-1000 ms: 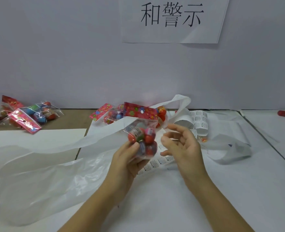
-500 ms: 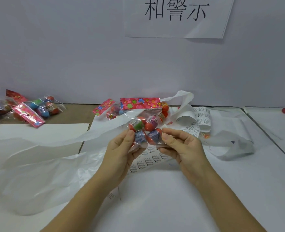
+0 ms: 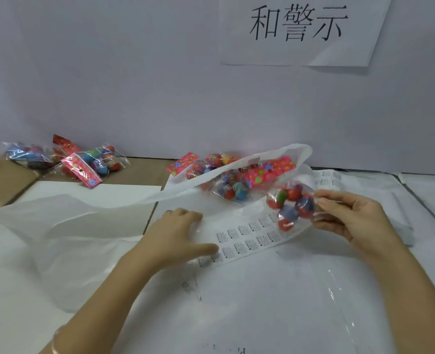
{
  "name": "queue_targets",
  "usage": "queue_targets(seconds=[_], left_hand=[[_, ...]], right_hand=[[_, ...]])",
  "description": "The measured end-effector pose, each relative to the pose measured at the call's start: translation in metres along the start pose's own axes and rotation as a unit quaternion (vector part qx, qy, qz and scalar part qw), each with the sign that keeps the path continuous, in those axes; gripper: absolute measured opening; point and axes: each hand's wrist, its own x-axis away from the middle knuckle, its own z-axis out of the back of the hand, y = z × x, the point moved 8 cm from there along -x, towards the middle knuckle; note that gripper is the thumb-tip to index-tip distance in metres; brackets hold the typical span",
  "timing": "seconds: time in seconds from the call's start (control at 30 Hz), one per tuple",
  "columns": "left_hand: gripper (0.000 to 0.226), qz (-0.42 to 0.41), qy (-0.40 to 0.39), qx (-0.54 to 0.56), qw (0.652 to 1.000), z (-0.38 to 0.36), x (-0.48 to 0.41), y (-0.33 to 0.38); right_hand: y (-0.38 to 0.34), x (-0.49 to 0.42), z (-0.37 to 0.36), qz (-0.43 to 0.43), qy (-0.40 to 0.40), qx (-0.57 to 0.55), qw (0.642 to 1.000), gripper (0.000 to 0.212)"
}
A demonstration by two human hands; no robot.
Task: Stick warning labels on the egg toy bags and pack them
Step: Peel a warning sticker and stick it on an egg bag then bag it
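Bag [image 3: 292, 208] released by left grip [image 3: 180, 233], now laid flat on labels [image 3: 249, 236], is pinched by right grip [image 3: 352, 218], ready for labelling.

Red, blue and green on the eggs in the near bag of eggs [image 3: 292, 208], under clear glossy film. Pink-red with blue, green and yellow flowers across the header card [image 3: 267, 172]. White with small blocks of black print, two rows, along the strip of labels [image 3: 247, 236]. Milky see-through white for the big plastic bag [image 3: 70, 226]. Pink-red flowered cards, blue and red eggs in the pile of bags [image 3: 88, 164]. Brown on the tabletop [image 3: 145, 172], white on the paper sheet [image 3: 96, 190]. Black characters on the white sign [image 3: 298, 24]; pale grey on the wall [image 3: 134, 85].
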Motion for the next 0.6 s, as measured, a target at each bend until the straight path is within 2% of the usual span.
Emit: queue_targets(seconds=[0.1, 0.17, 0.23, 0.27, 0.3, 0.37, 0.43, 0.5, 0.6], left_hand=[[0.084, 0.028, 0.001, 0.0, 1.0, -0.001, -0.004, -0.002], [0.067, 0.054, -0.014, 0.029, 0.998, 0.0, -0.007, -0.002], [0.037, 0.063, -0.003, 0.045, 0.997, 0.003, -0.011, -0.002], [0.033, 0.069, -0.002, 0.068, 0.995, 0.002, -0.013, -0.003], [0.028, 0.077, -0.008, 0.104, 0.992, 0.002, -0.014, -0.006], [0.018, 0.098, -0.028, 0.192, 0.976, -0.001, -0.016, -0.01], [0.014, 0.114, -0.05, 0.245, 0.961, -0.001, -0.016, -0.01], [0.014, 0.12, -0.066, 0.29, 0.947, -0.002, -0.016, -0.006], [0.015, 0.122, -0.071, 0.398, 0.907, -0.005, -0.012, 0.001]], right_hand=[[0.012, -0.004, 0.011, -0.024, 0.04, 0.117, 0.992, 0.014], [0.01, -0.003, 0.018, 0.001, 0.094, 0.241, 0.966, 0.012], [-0.011, 0.006, 0.013, 0.103, 0.173, 0.423, 0.883, 0.021], [-0.024, 0.016, 0.002, 0.178, 0.201, 0.452, 0.85, 0.024], [-0.033, 0.027, -0.013, 0.241, 0.206, 0.428, 0.846, 0.024], [-0.035, 0.044, -0.051, 0.3, 0.129, 0.33, 0.886, 0.019], [-0.015, 0.054, -0.094, 0.271, 0.012, 0.3, 0.915, 0.012], [0.013, 0.059, -0.124, 0.208, -0.074, 0.33, 0.918, 0.009], [0.034, 0.058, -0.137, 0.161, -0.116, 0.327, 0.924, 0.025]])
